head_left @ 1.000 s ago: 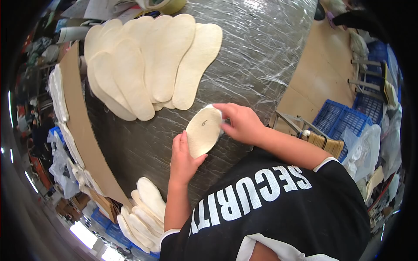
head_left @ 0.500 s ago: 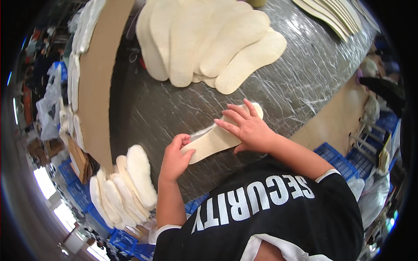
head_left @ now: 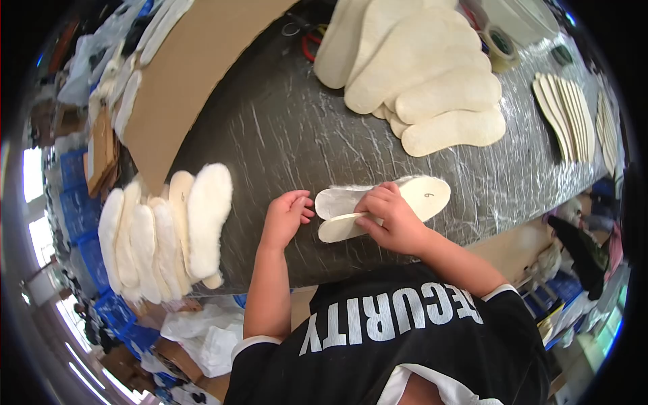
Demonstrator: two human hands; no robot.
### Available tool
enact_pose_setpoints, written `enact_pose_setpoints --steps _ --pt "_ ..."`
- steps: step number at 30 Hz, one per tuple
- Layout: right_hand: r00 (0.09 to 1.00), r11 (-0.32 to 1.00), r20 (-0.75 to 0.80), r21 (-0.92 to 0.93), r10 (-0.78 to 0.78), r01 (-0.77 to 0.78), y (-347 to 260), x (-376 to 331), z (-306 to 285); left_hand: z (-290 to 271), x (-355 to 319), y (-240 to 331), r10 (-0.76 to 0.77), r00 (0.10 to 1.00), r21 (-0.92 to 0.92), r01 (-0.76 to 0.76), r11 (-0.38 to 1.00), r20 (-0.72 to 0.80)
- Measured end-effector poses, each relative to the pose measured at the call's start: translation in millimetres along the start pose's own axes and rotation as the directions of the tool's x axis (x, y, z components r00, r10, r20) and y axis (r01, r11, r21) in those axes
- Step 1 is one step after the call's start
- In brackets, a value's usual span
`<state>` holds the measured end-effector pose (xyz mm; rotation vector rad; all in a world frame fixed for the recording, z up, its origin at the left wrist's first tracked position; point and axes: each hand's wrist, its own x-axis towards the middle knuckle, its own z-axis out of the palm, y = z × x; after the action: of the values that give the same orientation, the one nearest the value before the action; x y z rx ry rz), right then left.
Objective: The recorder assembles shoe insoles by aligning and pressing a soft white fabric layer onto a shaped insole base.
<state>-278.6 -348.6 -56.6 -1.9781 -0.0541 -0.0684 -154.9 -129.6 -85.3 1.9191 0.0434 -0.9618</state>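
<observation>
The right hand (head_left: 393, 221) pinches the cream insoles (head_left: 429, 194) between thumb and bent fingers, hiding how the pieces meet mid-length, above the dark surface (head_left: 270, 148). Just left, the left hand (head_left: 287, 213) is loosely half-curled, apparently holding nothing. The upper edge crops the fanned insoles (head_left: 422, 61).

Large white block capitals (head_left: 391, 320) spell a single word across the chest of the black shirt (head_left: 388, 347), running in a curved line; they appear upside down from this view, and the letter at the right end is partly lost in a fold. One dark handwritten numeral (head_left: 429, 195) stands on the wide end of the pale insole (head_left: 425, 208), to the right of the right grip (head_left: 391, 219). A similar small dark mark (head_left: 182, 195) sits near the upper end of another insole (head_left: 179, 226), second from the right in the left-hand row, too small to tell surely.
</observation>
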Motion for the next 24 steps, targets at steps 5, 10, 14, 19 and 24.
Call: enact_pose_setpoints --steps 5,10,14,19,24 --pt "0.999 0.999 -0.008 0.006 0.038 -0.038 -1 1 -1 6 5 -4 -0.116 0.980 -0.091 0.132 0.987 0.162" --pt "1.000 1.000 -0.007 0.000 0.023 -0.023 2 1 1 7 3 -10 -0.104 0.969 -0.124 0.134 0.983 0.222" --pt "0.999 0.998 0.002 0.036 0.042 -0.042 1 1 -2 13 -2 -14 -0.044 0.977 -0.247 0.096 0.964 0.209" --pt "0.998 0.995 0.005 0.080 0.063 -0.064 6 -2 -2 21 -10 -13 -0.028 0.984 -0.438 0.103 0.893 0.175" --pt "0.998 0.996 -0.014 0.069 0.063 -0.062 5 -2 -3 18 -11 -25 -0.111 0.962 -0.441 0.215 0.871 0.251"
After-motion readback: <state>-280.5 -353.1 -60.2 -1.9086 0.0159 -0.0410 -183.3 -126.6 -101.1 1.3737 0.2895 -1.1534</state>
